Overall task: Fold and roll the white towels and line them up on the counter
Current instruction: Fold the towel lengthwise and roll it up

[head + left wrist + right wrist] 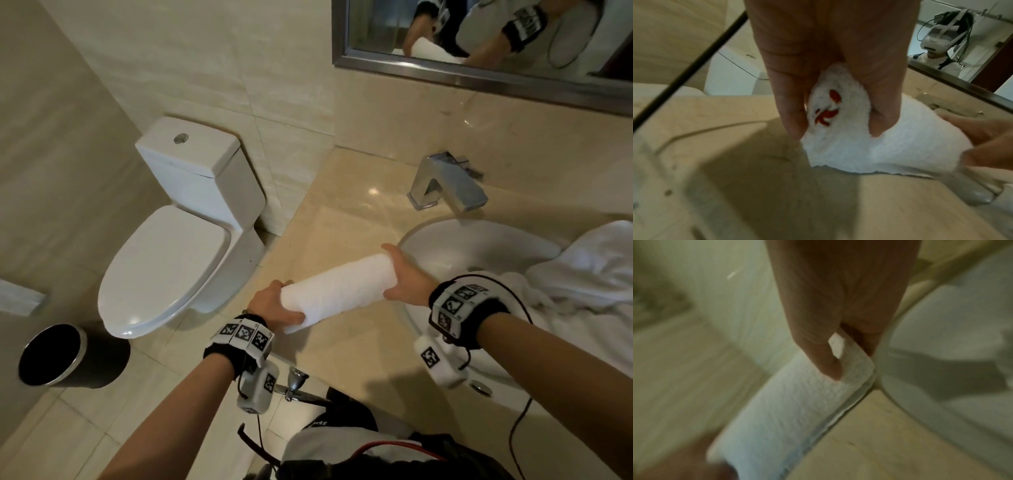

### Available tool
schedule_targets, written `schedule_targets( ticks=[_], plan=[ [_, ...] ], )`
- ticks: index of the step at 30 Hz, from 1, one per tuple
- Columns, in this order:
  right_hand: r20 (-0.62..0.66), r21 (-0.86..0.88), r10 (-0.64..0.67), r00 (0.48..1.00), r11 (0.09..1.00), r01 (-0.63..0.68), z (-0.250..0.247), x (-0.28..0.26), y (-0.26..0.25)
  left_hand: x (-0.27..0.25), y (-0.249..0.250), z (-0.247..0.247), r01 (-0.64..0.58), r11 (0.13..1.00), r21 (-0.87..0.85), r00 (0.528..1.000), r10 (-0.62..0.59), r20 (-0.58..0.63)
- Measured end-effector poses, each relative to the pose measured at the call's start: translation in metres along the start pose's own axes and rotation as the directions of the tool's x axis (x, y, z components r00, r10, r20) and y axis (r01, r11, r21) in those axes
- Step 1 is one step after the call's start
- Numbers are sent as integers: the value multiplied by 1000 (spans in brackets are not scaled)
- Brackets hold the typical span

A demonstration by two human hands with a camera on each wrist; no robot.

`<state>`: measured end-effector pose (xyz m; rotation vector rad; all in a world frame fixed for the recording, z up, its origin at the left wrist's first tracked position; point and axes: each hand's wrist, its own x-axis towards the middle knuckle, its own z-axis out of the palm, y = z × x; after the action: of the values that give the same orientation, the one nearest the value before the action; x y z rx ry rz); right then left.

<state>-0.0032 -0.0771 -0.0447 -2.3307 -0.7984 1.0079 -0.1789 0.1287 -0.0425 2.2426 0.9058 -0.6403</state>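
Note:
A rolled white towel (337, 291) is held above the beige counter (342, 205), slanting from near left to far right. My left hand (277, 308) grips its near end, where red embroidery shows on the towel (838, 116) between thumb and fingers of the left hand (830, 81). My right hand (406, 274) clasps the far end by the sink rim; in the right wrist view the right hand (840, 345) has its thumb and fingers pinching the towel (793, 402). More loose white towels (589, 270) lie heaped over the sink's right side.
The white sink basin (455, 246) sits to the right with a chrome faucet (448, 185) behind it. A toilet (178, 226) stands left of the counter, a black bin (65, 356) on the floor. A mirror (479, 44) hangs on the wall above.

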Motion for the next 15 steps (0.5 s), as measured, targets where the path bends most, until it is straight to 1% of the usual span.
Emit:
schedule_targets(
  ticks=[1,2,3,4,5,6,8,10,11,13,14,15],
  plan=[
    [-9,103,22,1000,994,-21,-1,2,1,2,1,2,29,999,-13,1000,-29,-3],
    [-22,221,19,1000,975,-13,-2,3,1,2,3,4,48,998,-39,999,-48,8],
    [-46,346,8,999,938,8,-3,2,0,3,4,6,53,996,-66,998,-50,48],
    [-75,440,6,997,897,28,-3,2,-2,2,7,8,51,994,-95,993,-40,114],
    [-96,492,9,995,870,40,-4,1,-4,2,10,11,56,992,-115,982,-33,188],
    [-101,510,20,995,860,34,-5,1,-6,1,13,13,56,989,-135,970,-22,242],
    [-94,513,41,995,858,13,-5,5,-7,-1,19,16,91,983,-158,952,-39,304],
    [-105,503,88,991,864,-23,-4,9,-9,0,23,17,100,982,-160,948,-46,315],
    [-133,487,130,983,872,-49,-2,11,-10,1,26,17,95,986,-134,947,-48,316],
    [-218,450,262,940,882,-141,1,16,-8,2,30,16,45,995,-91,954,-16,300],
    [-239,444,329,913,874,-199,4,18,-7,1,33,16,31,996,-84,954,-4,301],
    [-232,449,377,897,859,-245,6,20,-6,1,35,17,23,995,-93,953,6,303]
  ],
)
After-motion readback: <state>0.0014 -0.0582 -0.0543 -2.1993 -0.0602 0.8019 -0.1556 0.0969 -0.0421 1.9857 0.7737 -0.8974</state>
